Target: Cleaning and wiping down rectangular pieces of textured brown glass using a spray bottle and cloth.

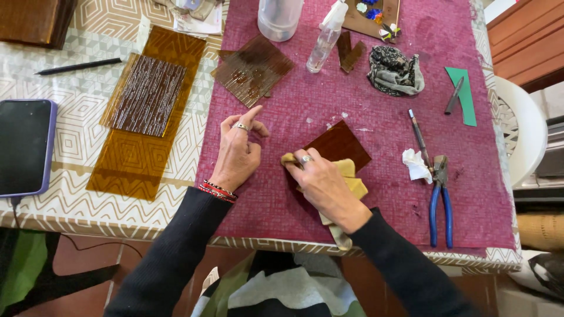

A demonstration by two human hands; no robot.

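Note:
My right hand (322, 181) grips a yellow cloth (352, 182) and presses it onto a dark brown glass piece (341, 144) lying on the magenta mat (376, 105). A ring shows on that hand. My left hand (238, 149) rests on the mat just left of the glass, fingers spread, holding nothing; it wears a ring and red bead bracelets. Both arms are in black sleeves.
Amber textured glass sheets (144, 111) lie at left, another brown piece (252, 69) ahead. A spray bottle (326, 38), clear jar (279, 17), crumpled rag (395, 71), blue-handled pliers (439, 199), white tissue (416, 165), green card (464, 94), phone (23, 147) and pen (79, 66) surround.

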